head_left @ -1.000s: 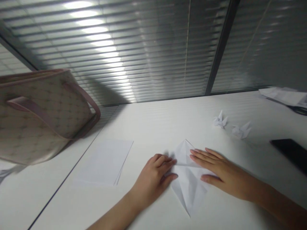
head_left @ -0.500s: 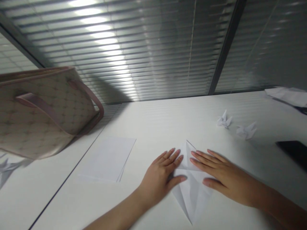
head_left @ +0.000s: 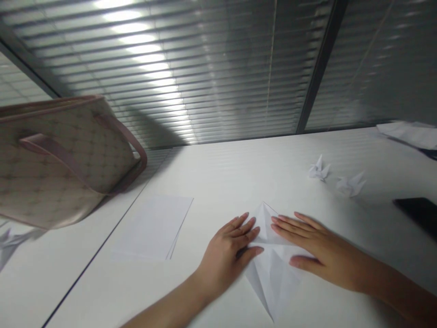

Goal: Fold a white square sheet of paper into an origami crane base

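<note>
A creased white paper (head_left: pixel 273 269) lies on the white table (head_left: pixel 218 177), with one pointed end toward me and another pointing away. My left hand (head_left: pixel 228 250) rests flat on its left side, fingers stretched out. On the right side of the same sheet lies my right hand (head_left: pixel 317 250), palm down, its thumb apart from the fingers. Both hands cover the side edges of the paper. Two small folded paper cranes (head_left: pixel 319 168) (head_left: pixel 351 184) stand beyond my right hand.
Left of my hands lies a stack of white sheets (head_left: pixel 155 225). A patterned bag (head_left: pixel 61 168) with pink handles stands at the far left. A black phone (head_left: pixel 418 216) and crumpled white paper (head_left: pixel 411 133) are at the right. Window blinds (head_left: pixel 232 73) rise behind the table.
My left hand has shifted very slightly to the left, and the far tip of the paper sits slightly lower and further left. My right hand has hardly moved.
</note>
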### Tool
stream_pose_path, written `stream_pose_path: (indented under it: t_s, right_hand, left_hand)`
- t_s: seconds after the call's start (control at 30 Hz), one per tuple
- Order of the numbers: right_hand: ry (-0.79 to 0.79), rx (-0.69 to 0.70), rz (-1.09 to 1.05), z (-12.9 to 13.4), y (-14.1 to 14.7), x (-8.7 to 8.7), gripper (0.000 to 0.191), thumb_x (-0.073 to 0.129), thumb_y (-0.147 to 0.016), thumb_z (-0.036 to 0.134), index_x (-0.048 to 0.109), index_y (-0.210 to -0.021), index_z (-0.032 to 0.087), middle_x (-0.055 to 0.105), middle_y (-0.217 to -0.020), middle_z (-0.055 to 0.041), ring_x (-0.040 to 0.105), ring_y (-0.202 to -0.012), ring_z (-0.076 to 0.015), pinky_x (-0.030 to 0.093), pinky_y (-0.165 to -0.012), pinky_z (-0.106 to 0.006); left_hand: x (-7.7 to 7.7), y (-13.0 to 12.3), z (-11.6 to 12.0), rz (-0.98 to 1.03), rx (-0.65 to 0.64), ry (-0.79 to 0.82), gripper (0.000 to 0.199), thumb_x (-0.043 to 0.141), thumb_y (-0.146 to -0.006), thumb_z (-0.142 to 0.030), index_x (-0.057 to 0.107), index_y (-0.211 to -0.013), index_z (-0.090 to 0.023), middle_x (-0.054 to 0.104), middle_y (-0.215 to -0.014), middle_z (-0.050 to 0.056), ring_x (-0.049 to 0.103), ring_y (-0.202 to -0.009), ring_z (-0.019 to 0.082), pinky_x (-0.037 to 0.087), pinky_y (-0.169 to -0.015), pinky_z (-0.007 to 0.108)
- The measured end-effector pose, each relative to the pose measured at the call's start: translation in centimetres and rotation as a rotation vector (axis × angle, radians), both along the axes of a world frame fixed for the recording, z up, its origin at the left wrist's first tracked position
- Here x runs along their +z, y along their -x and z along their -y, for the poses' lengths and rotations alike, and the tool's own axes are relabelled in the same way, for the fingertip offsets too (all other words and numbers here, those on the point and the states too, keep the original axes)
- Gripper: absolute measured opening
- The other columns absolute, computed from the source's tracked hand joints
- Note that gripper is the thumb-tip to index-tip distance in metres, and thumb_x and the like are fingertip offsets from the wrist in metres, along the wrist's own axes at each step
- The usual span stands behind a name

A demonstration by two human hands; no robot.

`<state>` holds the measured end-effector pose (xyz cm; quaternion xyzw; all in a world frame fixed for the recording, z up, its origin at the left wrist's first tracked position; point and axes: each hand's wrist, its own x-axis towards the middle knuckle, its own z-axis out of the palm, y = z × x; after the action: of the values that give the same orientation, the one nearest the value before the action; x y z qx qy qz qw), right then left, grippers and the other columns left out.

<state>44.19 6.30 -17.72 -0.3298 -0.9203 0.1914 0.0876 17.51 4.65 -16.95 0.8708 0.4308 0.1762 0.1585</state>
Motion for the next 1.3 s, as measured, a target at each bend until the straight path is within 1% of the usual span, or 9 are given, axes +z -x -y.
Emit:
stream_pose_path:
  t_s: [0.13, 0.33, 0.53, 0.77, 0.9, 1.0, 1.1, 1.2, 1.3]
  right_hand:
    - [0.022, -0.027, -0.007, -0.1, -0.4, 0.0, 0.066, 0.05, -0.092, 0.041, 0.016, -0.148, 0.035, 0.028, -0.153, 0.0035, 0.026, -0.14, -0.0167, 0.019, -0.117, -0.043]
    - [0.06, 0.006, -0.021, -0.4, -1.0, 0.2, 0.072, 0.057, -0.086, 0.05, 0.022, -0.147, 0.035, 0.031, -0.152, 0.0004, 0.025, -0.141, -0.0213, 0.017, -0.117, -0.047]
    - [-0.05, 0.032, -0.036, -0.5, -0.8, 0.4, 0.064, 0.063, -0.083, 0.047, 0.038, -0.141, 0.034, 0.04, -0.148, -0.0025, 0.033, -0.137, -0.0241, 0.026, -0.112, -0.05]
    - [-0.165, 0.051, -0.035, -0.5, -0.8, -0.1, 0.065, 0.063, -0.083, 0.046, 0.038, -0.141, 0.033, 0.042, -0.147, -0.0013, 0.036, -0.136, -0.0218, 0.03, -0.11, -0.047]
    - [-0.244, 0.056, -0.04, -0.4, -0.9, -0.1, 0.065, 0.062, -0.084, 0.046, 0.037, -0.142, 0.031, 0.04, -0.148, -0.001, 0.035, -0.136, -0.0205, 0.028, -0.111, -0.043]
    - [-0.358, 0.029, -0.067, 0.1, -0.5, 0.0, 0.06, 0.062, -0.084, 0.045, 0.041, -0.139, 0.032, 0.038, -0.15, 0.0001, 0.032, -0.138, -0.0219, 0.021, -0.112, -0.044]
    - [-0.471, -0.074, -0.122, 1.2, 0.8, 0.4, 0.053, 0.061, -0.086, 0.043, 0.047, -0.135, 0.03, 0.043, -0.146, -0.0014, 0.035, -0.135, -0.0232, 0.017, -0.112, -0.044]
    - [-0.561, -0.252, -0.154, 2.5, 2.3, 1.0, 0.048, 0.059, -0.087, 0.04, 0.05, -0.132, 0.026, 0.052, -0.139, -0.0039, 0.039, -0.132, -0.0261, 0.01, -0.112, -0.048]
    - [-0.582, -0.273, -0.141, 3.3, 3.3, 1.4, 0.046, 0.056, -0.09, 0.04, 0.05, -0.132, 0.023, 0.054, -0.138, -0.0046, 0.043, -0.13, -0.0242, 0.012, -0.112, -0.045]
  left_hand:
    - [0.0, 0.6, 0.3, 0.016, 0.128, -0.002, 0.077, 0.062, -0.083, -0.049, 0.031, -0.145, -0.016, 0.043, -0.145, 0.014, 0.038, -0.134, 0.028, 0.039, -0.108, 0.047]
    - [0.6, 1.2, 0.6, 0.014, 0.146, 0.089, 0.099, 0.072, -0.065, -0.063, 0.028, -0.143, -0.019, 0.044, -0.139, 0.019, 0.041, -0.126, 0.036, 0.039, -0.101, 0.056]
    - [1.0, 0.6, 1.2, 0.201, 0.231, 0.253, 0.098, 0.086, -0.061, -0.032, 0.028, -0.14, -0.024, 0.053, -0.107, 0.009, 0.052, -0.099, 0.028, 0.048, -0.086, 0.048]
    - [1.0, 0.6, 1.7, 0.453, 0.266, 0.431, 0.088, 0.073, -0.068, -0.006, 0.03, -0.14, -0.035, 0.043, -0.111, 0.004, 0.052, -0.091, 0.018, 0.049, -0.085, 0.037]
    - [1.2, 0.8, 1.5, 0.642, 0.238, 0.61, 0.088, 0.072, -0.07, -0.009, 0.029, -0.141, -0.04, 0.039, -0.126, 0.006, 0.056, -0.097, 0.019, 0.052, -0.083, 0.037]
    - [1.7, 0.8, 1.1, 0.811, 0.181, 0.83, 0.094, 0.073, -0.074, -0.013, 0.019, -0.145, -0.039, 0.051, -0.122, 0.008, 0.061, -0.101, 0.024, 0.052, -0.084, 0.04]
    - [2.3, 0.2, 1.0, 0.953, 0.149, 0.995, 0.098, 0.073, -0.077, -0.016, 0.008, -0.147, -0.039, 0.061, -0.118, 0.008, 0.065, -0.099, 0.026, 0.053, -0.085, 0.042]
    - [2.6, -0.9, 1.5, 1.081, 0.2, 1.027, 0.097, 0.075, -0.076, -0.016, 0.013, -0.148, -0.037, 0.058, -0.128, 0.011, 0.063, -0.106, 0.027, 0.052, -0.089, 0.041]
    - [2.4, -1.8, 2.1, 1.13, 0.279, 1.003, 0.091, 0.075, -0.076, -0.017, 0.021, -0.146, -0.038, 0.049, -0.14, 0.009, 0.057, -0.117, 0.028, 0.052, -0.091, 0.039]
